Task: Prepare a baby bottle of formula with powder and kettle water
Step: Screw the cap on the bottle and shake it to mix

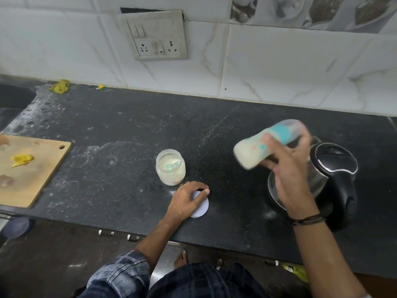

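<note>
The baby bottle (250,150), milky-full and blurred, is tilting in the air at ten o'clock of the kettle (335,162). It is probably smooth, rigid and hefty, best wrapped mid-body, as the right hand (290,181) is doing. The left hand (185,201) is clasping the jar lid (203,208) at five o'clock of the powder jar (170,169).

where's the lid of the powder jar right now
Head view: the lid lies flat on the black counter near its front edge, just in front and to the right of the open powder jar, partly under the left hand.
</note>
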`<state>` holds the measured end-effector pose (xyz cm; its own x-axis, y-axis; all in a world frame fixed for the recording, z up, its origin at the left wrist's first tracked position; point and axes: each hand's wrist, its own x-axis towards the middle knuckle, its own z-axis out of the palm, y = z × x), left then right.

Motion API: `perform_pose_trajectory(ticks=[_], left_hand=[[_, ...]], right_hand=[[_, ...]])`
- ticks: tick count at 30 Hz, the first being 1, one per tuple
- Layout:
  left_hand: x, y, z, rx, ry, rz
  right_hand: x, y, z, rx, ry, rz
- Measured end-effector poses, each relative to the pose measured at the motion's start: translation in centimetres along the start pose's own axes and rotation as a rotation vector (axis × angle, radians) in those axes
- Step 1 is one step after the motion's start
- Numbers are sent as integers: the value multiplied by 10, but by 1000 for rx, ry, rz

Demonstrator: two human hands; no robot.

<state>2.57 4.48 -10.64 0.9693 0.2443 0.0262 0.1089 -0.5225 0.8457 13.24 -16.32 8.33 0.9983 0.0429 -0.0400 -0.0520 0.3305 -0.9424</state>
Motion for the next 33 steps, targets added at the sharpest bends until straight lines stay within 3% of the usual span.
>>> perform_pose_trajectory(ticks=[2, 6, 10, 15, 19, 23, 27, 31, 33], left_hand=[[-1, 0, -1, -8, -9, 0], [0, 4, 0, -10, -7, -5], [-1, 3, -1, -9, -13, -6], [0, 5, -1, 5, -5, -10], [0, 4, -1, 4, -6, 5], [0, 6, -1, 13, -2, -1], [-1, 4, -2, 13, -2, 2], [-1, 6, -1, 17, 0, -4], [-1, 5, -1, 23, 4, 3]], right_hand=[[-1, -3, 0, -51, -63, -19], [3, -3, 4, 273, 171, -55], [2, 4, 9, -11, -50, 15], [13, -14, 4, 240, 154, -96], [5, -16, 3, -30, -80, -120], [5, -19, 2, 201, 120, -184], [1, -13, 4, -18, -45, -118], [2, -18, 3, 198, 149, -155], [3, -17, 4, 121, 117, -103]])
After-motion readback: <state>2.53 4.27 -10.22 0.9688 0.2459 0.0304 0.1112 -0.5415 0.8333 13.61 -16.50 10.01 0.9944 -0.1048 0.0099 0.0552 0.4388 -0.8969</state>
